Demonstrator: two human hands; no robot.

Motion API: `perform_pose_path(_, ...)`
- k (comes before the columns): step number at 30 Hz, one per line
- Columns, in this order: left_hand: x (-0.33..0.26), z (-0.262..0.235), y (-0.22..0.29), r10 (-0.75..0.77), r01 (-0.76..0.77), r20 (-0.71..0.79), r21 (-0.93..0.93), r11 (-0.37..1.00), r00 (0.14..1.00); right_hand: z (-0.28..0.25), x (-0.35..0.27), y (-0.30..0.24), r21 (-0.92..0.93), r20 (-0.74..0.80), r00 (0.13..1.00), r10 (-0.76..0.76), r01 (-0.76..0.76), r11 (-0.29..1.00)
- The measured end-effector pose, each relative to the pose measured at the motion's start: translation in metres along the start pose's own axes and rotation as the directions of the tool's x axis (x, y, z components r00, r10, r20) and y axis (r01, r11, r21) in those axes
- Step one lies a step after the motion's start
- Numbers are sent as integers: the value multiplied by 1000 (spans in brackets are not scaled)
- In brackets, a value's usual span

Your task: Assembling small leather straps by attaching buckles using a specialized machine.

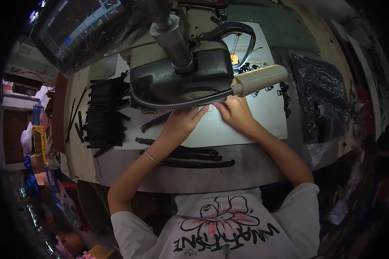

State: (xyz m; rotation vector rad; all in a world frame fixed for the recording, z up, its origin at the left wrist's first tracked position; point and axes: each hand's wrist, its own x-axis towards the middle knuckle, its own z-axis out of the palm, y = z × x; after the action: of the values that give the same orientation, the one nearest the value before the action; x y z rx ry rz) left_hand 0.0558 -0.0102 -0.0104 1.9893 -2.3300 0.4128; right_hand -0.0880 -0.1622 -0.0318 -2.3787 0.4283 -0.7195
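Mid-frame, a black strap [154, 122] slants up-right toward the nearer left hand [183, 122], half-curled like the right hand [236, 113]; what either grips I cannot tell.

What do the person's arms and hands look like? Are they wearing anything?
The left hand and right hand are bare, without gloves. A thin, pale, round bracelet circles the left forearm. Loose, short, whitish fabric sleeves cover the upper arms.
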Motion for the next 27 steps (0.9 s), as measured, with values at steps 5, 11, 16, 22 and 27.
perform_pose_path(5, 0, 0, -7, 8, -12, -79, -51, 999, 997, 0, 3, -1, -4, -38, 999, -20, 20, 1000)
perform_pose_path(11, -5, 1, -2, -10, 12, -35, 35, 999, 999, 2, 4, 1, 14, -51, 999, -13, 14, 1000)
perform_pose_path(16, -6, 2, 2, -23, 24, -27, 68, 997, 999, -1, 3, -1, 25, -44, 999, 7, -6, 1000)
perform_pose_path(22, -4, 5, 8, -58, 59, -49, 33, 998, 997, 0, 5, -4, -62, -60, 998, -5, 1, 998)
perform_pose_path(27, -6, 1, 9, -39, 40, -19, 34, 999, 999, 2, 2, -4, -21, -94, 994, -58, 56, 998)
